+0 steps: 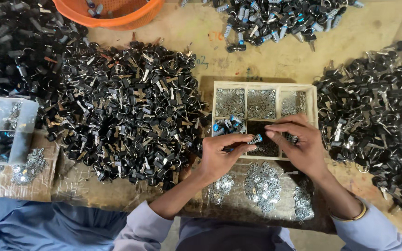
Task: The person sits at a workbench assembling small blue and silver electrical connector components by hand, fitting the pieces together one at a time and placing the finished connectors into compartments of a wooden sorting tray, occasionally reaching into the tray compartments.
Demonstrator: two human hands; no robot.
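Nearest the wearer, three heaps of small silver parts (262, 185) lay on the worktop (275, 56). Just beyond, at 12 o'clock from them, both hands met over the divided wooden tray (264, 85). The left hand (219, 155) pinched a small blue-tipped cylinder (256, 138) between narrow fingers (243, 138). The right hand (298, 144) had its fingers (280, 135) near-closed at the cylinder's tip; whether they held a separate part could not be told. Risk, as judged: a slip would drop the cylinder into the tray's dark compartment. At 9 o'clock lay a large pile of black keys (126, 111), another at 3 o'clock (368, 107). Farthest, at 11 o'clock, stood an orange basket (112, 14).
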